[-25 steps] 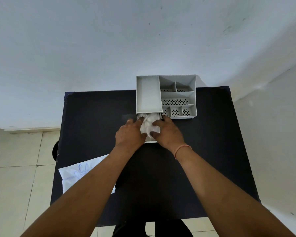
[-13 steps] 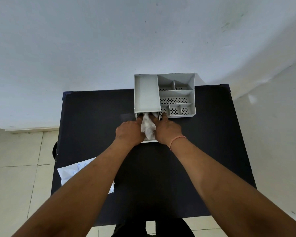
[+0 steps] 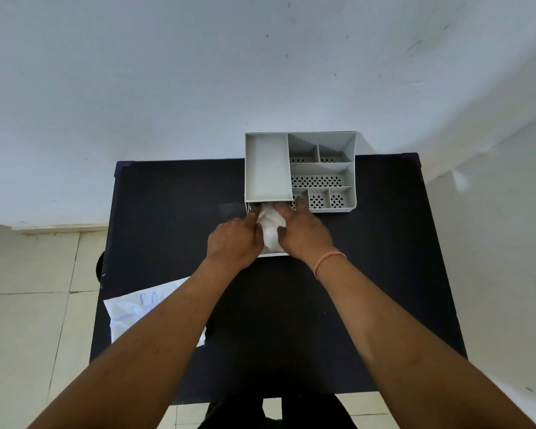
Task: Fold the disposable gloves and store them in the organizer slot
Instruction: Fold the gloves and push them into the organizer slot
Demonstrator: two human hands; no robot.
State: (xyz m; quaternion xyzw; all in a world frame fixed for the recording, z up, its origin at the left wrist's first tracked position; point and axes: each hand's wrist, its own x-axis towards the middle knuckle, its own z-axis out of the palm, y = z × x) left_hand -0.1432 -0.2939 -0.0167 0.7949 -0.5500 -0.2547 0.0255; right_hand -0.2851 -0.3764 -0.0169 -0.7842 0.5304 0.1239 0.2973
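Observation:
A grey plastic organizer (image 3: 322, 168) with several compartments stands at the far middle of the black table (image 3: 167, 227). A low slot or drawer sticks out from its front left, under the tall left compartment. A crumpled white bundle of disposable gloves (image 3: 270, 229) lies in that slot. My left hand (image 3: 234, 241) presses the bundle from the left, and my right hand (image 3: 304, 233) from the right. Fingertips of both hands reach the slot's mouth. The slot's front rim (image 3: 273, 254) shows between my wrists.
A white plastic packet (image 3: 130, 314) with blue print lies at the table's near left edge, partly under my left forearm. A white wall rises behind the table. Tiled floor shows at the left.
Both hands have moved a little further toward the organizer with the glove bundle. The bundle is squeezed narrower and sits deeper in the slot.

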